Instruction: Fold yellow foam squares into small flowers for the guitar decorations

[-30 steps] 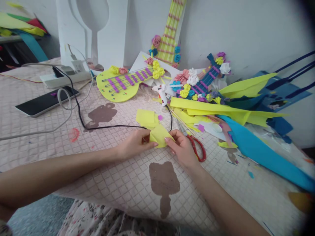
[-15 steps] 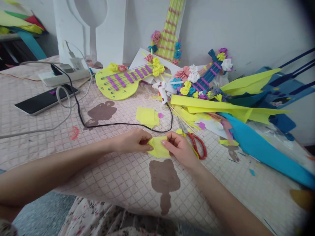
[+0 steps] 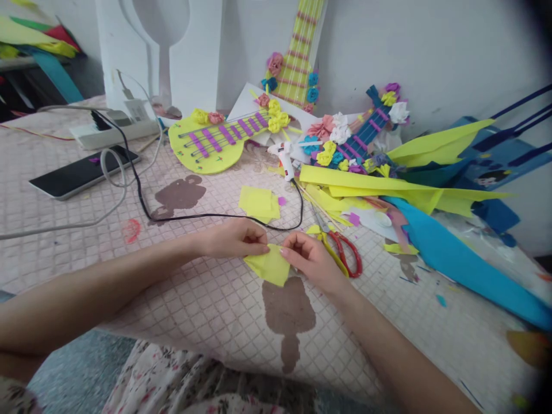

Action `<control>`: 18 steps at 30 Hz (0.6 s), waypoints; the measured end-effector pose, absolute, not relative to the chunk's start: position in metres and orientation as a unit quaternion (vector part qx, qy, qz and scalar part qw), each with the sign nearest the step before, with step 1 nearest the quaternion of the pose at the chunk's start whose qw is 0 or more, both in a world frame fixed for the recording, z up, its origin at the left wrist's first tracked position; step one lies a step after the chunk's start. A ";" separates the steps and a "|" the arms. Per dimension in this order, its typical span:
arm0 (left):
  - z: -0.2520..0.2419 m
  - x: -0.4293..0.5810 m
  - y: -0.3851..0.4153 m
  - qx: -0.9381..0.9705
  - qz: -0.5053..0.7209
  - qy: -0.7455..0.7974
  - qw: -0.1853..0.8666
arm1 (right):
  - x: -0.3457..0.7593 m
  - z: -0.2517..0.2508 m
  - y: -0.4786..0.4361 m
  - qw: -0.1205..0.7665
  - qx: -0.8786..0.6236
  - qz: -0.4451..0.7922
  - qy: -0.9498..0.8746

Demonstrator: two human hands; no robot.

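Both hands pinch one small yellow foam piece (image 3: 270, 266) just above the pink checked tablecloth (image 3: 202, 310). My left hand (image 3: 235, 238) grips its upper left edge with curled fingers. My right hand (image 3: 313, 260) grips its upper right corner between thumb and fingertips. The piece hangs down from that top edge as a folded square. Red-handled scissors (image 3: 342, 253) lie right beside my right hand.
More yellow foam squares (image 3: 257, 203) lie behind the hands, by a black cord (image 3: 207, 217) running to a white glue gun (image 3: 284, 161). Foam guitars (image 3: 215, 141) with paper flowers, yellow and blue foam sheets (image 3: 431, 241), a phone (image 3: 81, 174) and a power strip (image 3: 112, 132) crowd the back.
The yellow piece has been turned and lowered: it was held flat between the hands, and it now hangs below the fingertips. Both hands came slightly nearer to me.
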State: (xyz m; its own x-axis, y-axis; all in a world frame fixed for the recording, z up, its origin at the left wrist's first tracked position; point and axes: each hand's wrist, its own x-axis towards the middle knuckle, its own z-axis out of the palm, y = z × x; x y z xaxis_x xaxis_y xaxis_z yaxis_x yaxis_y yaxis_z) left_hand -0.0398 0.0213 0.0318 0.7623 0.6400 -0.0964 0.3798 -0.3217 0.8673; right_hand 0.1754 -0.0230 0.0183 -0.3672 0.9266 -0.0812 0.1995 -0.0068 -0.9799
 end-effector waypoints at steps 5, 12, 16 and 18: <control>0.026 -0.039 0.024 0.692 0.156 0.316 0.630 | 0.176 0.014 -0.024 0.374 -0.493 0.548 -0.563; 0.024 -0.043 0.032 0.619 0.166 0.340 0.688 | 0.174 0.012 -0.023 0.399 -0.468 0.582 -0.532; 0.027 -0.047 0.035 0.627 0.130 0.334 0.691 | 0.172 0.015 -0.024 0.405 -0.444 0.590 -0.539; 0.026 -0.048 0.036 0.634 0.096 0.314 0.700 | 0.173 0.016 -0.024 0.404 -0.440 0.585 -0.549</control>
